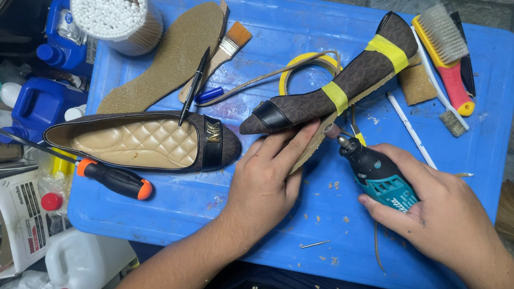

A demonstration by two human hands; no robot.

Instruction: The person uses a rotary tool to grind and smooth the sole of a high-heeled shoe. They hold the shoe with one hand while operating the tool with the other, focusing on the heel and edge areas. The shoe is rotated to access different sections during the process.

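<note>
Hands: two, bare; left hand (265,180) flat, fingers spread, pressing the toe end of the taped shoe; right hand (445,215) closed around the rotary tool.
Worktop: one blue plastic table (259,220), square, littered with dust.
Shoes: two brown flats; quilted-insole shoe (141,140) lying upright at left; patterned shoe bound with two yellow tape bands (342,86) sole-side out, slanting up-right from the left hand.
Insole: one tan cork insole (171,59), loose, above the left shoe.
Rotary tool: one teal-and-black handheld grinder (376,174), tip touching the taped shoe's sole edge.
Brushes: two; red-and-yellow scrub brush (450,55), small paintbrush (227,50).
Screwdriver: one orange-and-black screwdriver (114,178).
</note>
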